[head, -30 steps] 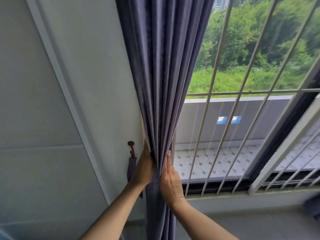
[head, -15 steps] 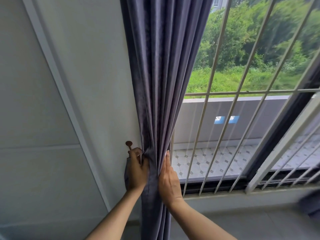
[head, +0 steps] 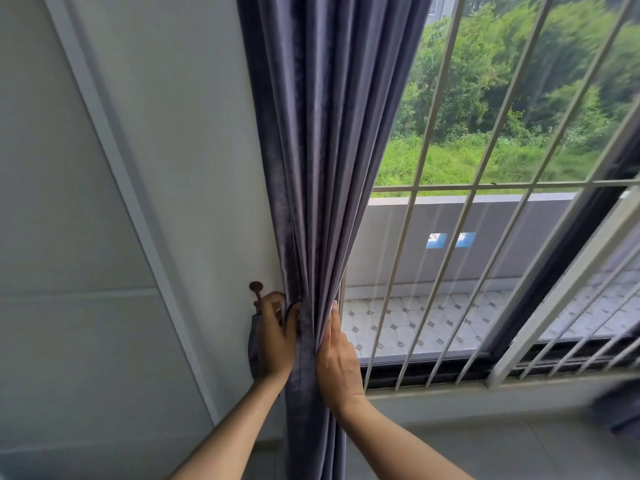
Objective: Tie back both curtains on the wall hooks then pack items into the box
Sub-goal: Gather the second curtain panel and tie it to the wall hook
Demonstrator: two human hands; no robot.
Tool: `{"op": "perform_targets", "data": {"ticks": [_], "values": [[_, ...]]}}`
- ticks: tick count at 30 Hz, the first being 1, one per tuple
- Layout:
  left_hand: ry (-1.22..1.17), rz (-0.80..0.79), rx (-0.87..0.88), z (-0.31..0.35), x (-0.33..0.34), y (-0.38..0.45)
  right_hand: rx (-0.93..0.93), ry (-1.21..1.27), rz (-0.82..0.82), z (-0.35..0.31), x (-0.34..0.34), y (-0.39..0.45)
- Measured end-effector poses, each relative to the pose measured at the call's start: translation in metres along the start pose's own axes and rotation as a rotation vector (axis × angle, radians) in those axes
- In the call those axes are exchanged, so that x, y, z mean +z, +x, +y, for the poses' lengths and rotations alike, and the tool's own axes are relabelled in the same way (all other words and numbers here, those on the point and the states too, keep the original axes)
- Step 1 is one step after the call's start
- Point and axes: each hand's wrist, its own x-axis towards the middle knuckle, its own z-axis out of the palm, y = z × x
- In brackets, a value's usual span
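A grey-purple curtain (head: pixel 322 168) hangs gathered in folds at the left edge of the window. My left hand (head: pixel 275 337) grips its left edge with curled fingers, just right of a brown wall hook (head: pixel 256 289). A tie-back strap of the same cloth (head: pixel 252 344) hangs from the hook, mostly hidden behind that hand. My right hand (head: pixel 337 358) lies flat with straight fingers against the curtain's right side, pressing the folds toward the wall.
A white wall (head: pixel 173 168) with a slanted trim strip (head: pixel 114 174) is to the left. White window bars (head: pixel 446 188) and a sill (head: pixel 485 389) are to the right. Dark cloth (head: pixel 620 407) shows at the right edge.
My left hand slid down from the curtain's edge to beside the hook and closed on the cloth. My right hand stayed against the curtain. The view shifted slightly.
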Motion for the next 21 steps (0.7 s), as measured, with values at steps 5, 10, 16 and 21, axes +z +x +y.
{"op": "perform_targets", "data": {"ticks": [5, 10, 16, 21], "values": [[0.002, -0.023, 0.016, -0.002, 0.000, 0.001, 0.024, -0.046, 0.040, 0.008, 0.007, -0.002], [0.042, -0.010, -0.008, -0.015, 0.001, 0.003, 0.000, -0.140, 0.103, 0.004, 0.007, 0.000], [-0.052, -0.030, -0.158, -0.009, -0.002, 0.009, -0.054, -0.116, 0.089, 0.005, 0.011, 0.001], [-0.004, -0.257, -0.201, -0.012, -0.010, 0.027, -0.090, -0.176, 0.015, 0.006, 0.013, -0.005]]}}
